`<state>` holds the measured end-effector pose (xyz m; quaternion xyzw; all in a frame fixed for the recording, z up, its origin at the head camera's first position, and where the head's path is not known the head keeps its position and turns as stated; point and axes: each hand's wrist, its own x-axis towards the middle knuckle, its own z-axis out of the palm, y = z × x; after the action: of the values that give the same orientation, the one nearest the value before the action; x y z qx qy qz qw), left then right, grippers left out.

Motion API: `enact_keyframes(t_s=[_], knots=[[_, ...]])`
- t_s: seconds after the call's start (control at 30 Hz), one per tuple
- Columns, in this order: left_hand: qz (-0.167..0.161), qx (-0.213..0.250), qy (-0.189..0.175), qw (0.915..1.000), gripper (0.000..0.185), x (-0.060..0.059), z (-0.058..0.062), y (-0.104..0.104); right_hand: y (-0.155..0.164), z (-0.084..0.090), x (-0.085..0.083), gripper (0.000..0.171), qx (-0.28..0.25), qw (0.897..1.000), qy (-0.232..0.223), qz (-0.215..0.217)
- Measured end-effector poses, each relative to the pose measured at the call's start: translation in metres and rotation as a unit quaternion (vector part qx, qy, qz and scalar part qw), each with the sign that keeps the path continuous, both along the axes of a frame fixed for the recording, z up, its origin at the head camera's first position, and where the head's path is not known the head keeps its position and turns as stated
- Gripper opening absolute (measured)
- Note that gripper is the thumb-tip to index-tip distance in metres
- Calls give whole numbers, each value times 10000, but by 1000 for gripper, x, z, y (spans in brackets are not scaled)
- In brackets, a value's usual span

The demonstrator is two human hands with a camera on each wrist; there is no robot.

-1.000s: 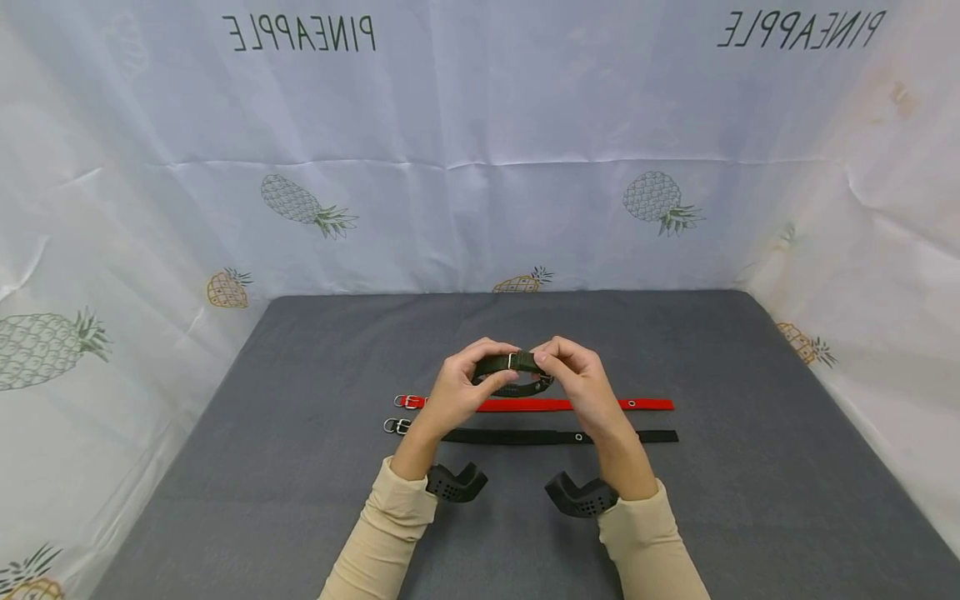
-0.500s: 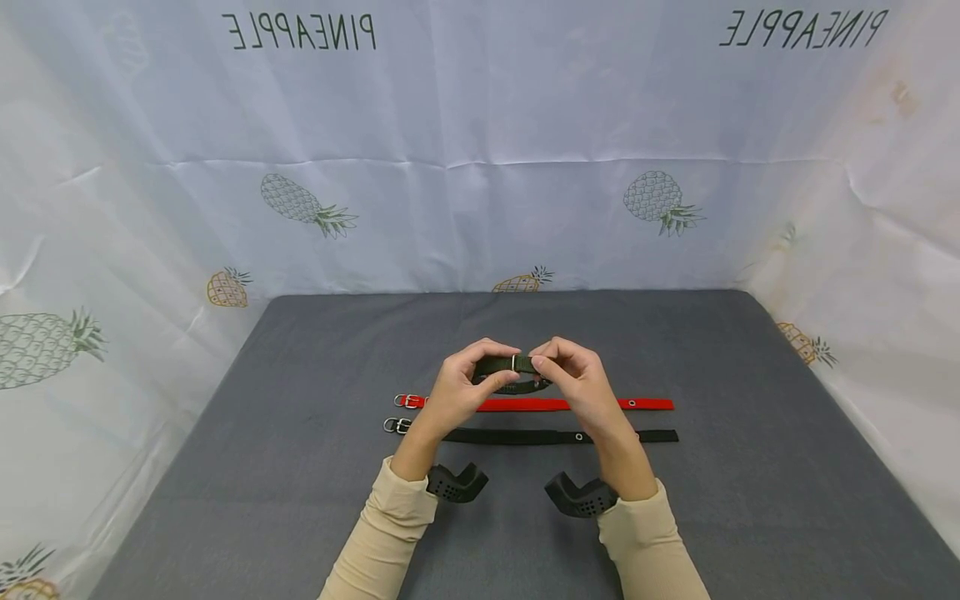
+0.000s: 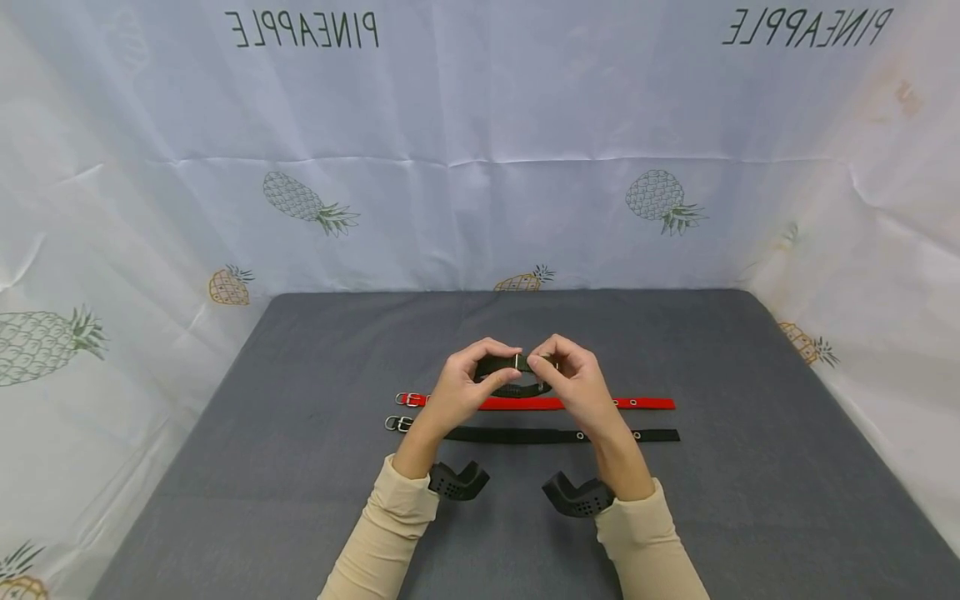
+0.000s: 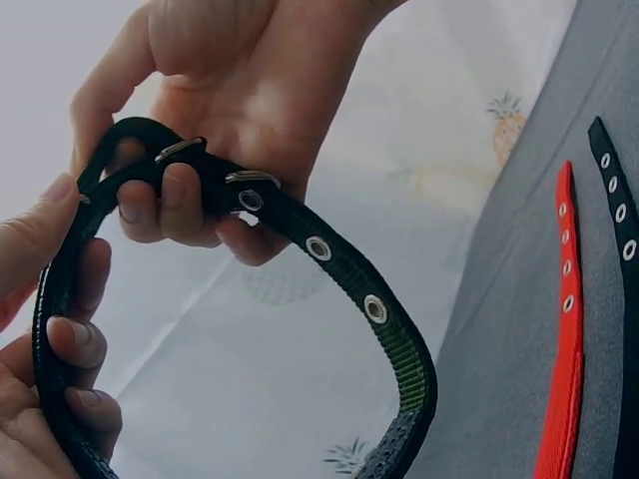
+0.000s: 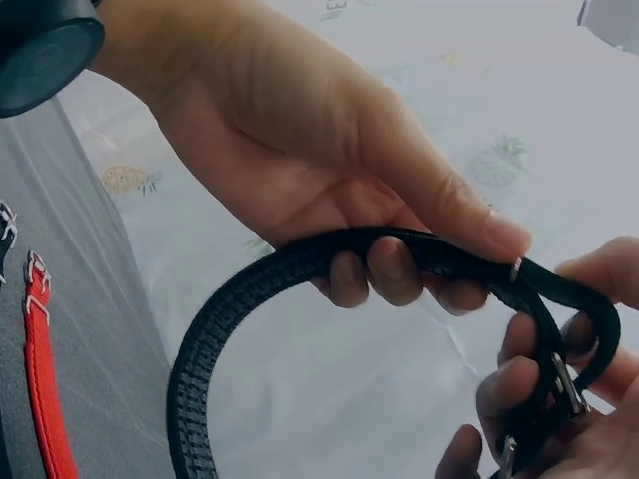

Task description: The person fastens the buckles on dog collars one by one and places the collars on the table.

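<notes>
Both hands hold a dark green collar bent into a loop above the grey table. My left hand grips the loop's left side, thumb on top and fingers curled under. My right hand pinches the strap end beside the metal buckle. In the left wrist view the collar shows metal eyelets; the right hand holds its buckle end and the left hand its near side. In the right wrist view the left hand wraps the collar and the right hand pinches the buckle.
A red collar and a black collar lie flat and parallel on the table just under the hands, buckles to the left. A pineapple-print cloth walls the table at the back and sides.
The right fingers have crept slightly left along the strap toward the buckle. Both hands sit a touch higher. The collars on the table have not moved.
</notes>
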<state>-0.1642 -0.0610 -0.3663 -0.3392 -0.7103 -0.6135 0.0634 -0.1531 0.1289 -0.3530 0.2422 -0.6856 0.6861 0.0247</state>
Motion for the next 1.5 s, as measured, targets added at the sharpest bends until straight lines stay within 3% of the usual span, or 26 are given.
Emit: enact_keyframes(t_s=[0.2,0.37,0.53,0.93,1.5], knots=[[116,-16,-18,9999,27,0,1,0,11,-3,-5,4,27,9975,-568,415],[139,101,-26,9998,27,0,1,-2,20,-6,-10,22,125,9917,-796,1004],[85,175,-117,9997,30,0,2,-4,22,-6,-11,27,163,9887,-669,1329],[45,69,-260,9996,38,1,3,-3,20,-4,-10,25,3,9907,-539,1250],[145,-79,-186,9997,30,2,5,-3,16,-8,-11,19,-72,9942,-466,970]])
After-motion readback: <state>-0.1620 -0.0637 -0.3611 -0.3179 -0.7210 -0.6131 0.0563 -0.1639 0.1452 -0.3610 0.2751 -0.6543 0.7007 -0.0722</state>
